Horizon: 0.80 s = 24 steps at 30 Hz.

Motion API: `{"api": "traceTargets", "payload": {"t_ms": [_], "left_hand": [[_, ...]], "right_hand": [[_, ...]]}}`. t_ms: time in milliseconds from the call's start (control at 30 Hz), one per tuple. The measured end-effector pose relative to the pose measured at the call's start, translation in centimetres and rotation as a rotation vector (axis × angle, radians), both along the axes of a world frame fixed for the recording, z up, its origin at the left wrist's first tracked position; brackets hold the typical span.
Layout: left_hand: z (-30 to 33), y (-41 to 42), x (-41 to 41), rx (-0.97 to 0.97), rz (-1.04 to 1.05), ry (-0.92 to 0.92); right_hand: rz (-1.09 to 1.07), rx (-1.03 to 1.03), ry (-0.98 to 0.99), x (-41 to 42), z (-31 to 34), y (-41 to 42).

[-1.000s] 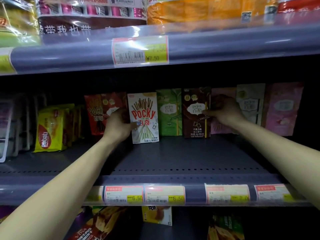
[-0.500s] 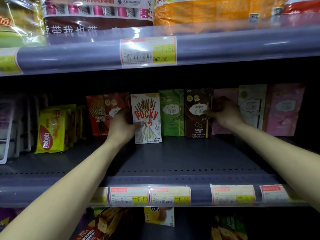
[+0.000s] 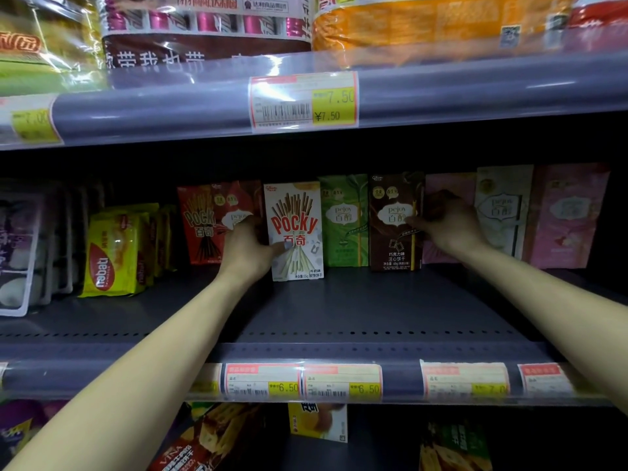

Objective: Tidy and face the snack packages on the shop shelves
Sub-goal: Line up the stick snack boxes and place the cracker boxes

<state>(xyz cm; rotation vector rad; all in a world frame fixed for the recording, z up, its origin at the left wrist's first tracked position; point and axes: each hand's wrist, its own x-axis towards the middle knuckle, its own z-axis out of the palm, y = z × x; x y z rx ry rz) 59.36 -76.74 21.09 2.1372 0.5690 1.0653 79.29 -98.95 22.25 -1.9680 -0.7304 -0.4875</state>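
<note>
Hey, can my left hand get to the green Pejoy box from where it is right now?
Probably yes. The left hand grips the white Pocky box, and the green box stands right beside that, its front uncovered.

This is a shop aisle: grey metal shelves (image 3: 339,300) stacked one above another, each front rail carrying printed price labels (image 3: 303,100) with barcodes and yellow tags reading ¥7.50 and 6.50. Boxed Pocky (image 3: 295,232) and Pejoy biscuit sticks (image 3: 394,220) stand in a row, with wrapped Nabati wafer packs (image 3: 114,254) alongside.
</note>
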Motion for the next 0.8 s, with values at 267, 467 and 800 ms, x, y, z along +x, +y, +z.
{"api": "traceTargets", "payload": {"t_ms": [267,467,800], "left_hand": [[0.42,-0.01,0.09,-0.102,-0.01,0.017],[0.5,0.41,-0.17,-0.17,-0.013,-0.005],[0.3,0.55,-0.11,-0.163,0.009,-0.011]], "right_hand": [[0.0,-0.028,-0.011,0.24,-0.08,-0.14],[-0.016,-0.056,-0.022,0.47,-0.08,-0.2],[-0.018,-0.071,-0.009,0.66,-0.04,-0.17]]}}
